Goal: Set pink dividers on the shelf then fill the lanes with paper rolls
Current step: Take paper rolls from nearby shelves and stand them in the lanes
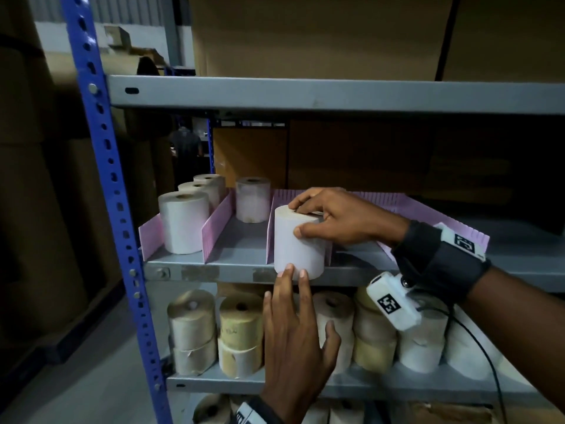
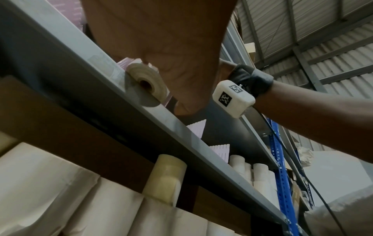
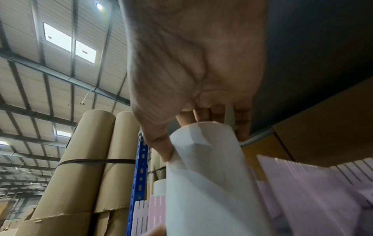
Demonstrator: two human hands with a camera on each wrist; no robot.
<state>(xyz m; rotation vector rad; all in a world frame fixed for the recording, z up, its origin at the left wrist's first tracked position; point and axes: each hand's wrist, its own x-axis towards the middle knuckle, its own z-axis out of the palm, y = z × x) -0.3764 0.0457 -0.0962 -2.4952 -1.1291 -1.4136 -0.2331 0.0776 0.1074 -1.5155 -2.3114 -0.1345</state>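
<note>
Right hand (image 1: 342, 220) grips white paper roll (image 1: 298, 250); no legible writing.

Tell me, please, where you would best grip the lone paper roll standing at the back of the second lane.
Grip the lone roll round its curved side wall near the top, reaching in from the open front of the lane: it stands upright, and the pink dividers on either side probably leave little room for a sideways approach.

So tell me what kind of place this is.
Most likely a warehouse or stockroom: a metal rack with a blue perforated upright, big cardboard cartons on the upper shelf, stacked paper rolls below, and a corrugated metal roof overhead.
</note>
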